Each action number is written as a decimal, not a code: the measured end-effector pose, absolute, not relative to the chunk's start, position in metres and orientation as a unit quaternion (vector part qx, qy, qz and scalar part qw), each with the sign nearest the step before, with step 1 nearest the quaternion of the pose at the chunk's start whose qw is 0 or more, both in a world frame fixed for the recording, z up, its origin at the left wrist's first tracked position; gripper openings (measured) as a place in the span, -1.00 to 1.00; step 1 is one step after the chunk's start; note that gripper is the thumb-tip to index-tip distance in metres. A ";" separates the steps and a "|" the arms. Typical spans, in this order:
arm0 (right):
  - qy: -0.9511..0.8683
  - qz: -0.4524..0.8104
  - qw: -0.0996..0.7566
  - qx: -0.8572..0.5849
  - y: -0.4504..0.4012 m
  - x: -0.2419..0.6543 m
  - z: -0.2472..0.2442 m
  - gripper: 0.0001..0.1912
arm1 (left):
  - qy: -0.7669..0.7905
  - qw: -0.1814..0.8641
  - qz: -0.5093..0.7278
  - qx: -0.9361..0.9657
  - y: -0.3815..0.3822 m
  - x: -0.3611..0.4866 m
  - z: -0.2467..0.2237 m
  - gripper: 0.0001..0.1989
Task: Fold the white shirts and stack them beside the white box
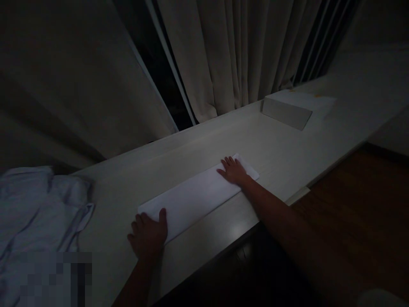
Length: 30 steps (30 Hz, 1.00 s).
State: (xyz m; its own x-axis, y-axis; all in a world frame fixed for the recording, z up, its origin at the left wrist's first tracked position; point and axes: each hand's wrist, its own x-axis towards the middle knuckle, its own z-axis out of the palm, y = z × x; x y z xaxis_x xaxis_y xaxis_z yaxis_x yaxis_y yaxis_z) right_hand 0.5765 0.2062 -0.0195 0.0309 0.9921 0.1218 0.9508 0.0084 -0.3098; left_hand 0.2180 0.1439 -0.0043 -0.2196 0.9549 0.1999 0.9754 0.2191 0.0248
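A long, narrow strip of folded white cloth (194, 196) lies flat on the pale tabletop (128, 183), slanting from lower left to upper right. My left hand (148, 234) rests over its near left end, fingers apart and thumb out on the cloth. Toward the far right end, my right hand (234, 170) presses down flat with its fingers spread. Neither hand grips anything. Dim light hides the cloth's fold details.
Crumpled pale fabric (41, 209) is heaped at the left. A white box (287, 111) stands farther back on the right. Beige curtains (230, 55) hang behind the table, with a dark gap between them. The table's front edge drops toward a brown floor (361, 204).
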 end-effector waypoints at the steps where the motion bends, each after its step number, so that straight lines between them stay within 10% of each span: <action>1: -0.684 0.062 0.157 -0.710 0.210 0.582 -0.021 -0.16 | -0.778 0.069 -0.073 -0.620 0.143 0.219 -0.004 -0.13; 21: -0.830 0.039 0.150 -0.536 0.123 0.514 -0.003 -0.33 | -0.782 0.057 -0.084 -0.615 0.136 0.225 0.008 -0.16; 30: -0.673 0.015 0.122 -0.729 0.116 0.638 -0.016 -0.31 | -0.769 0.073 -0.115 -0.625 0.128 0.226 0.011 -0.16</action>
State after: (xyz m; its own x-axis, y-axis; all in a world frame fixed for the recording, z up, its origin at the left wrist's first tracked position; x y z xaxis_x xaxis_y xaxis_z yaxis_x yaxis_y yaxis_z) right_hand 0.6380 0.1159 -0.0160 0.0938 0.9854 0.1419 0.9781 -0.0646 -0.1980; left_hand 0.2258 0.1277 0.0113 -0.2080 0.9442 0.2553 0.9776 0.1920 0.0862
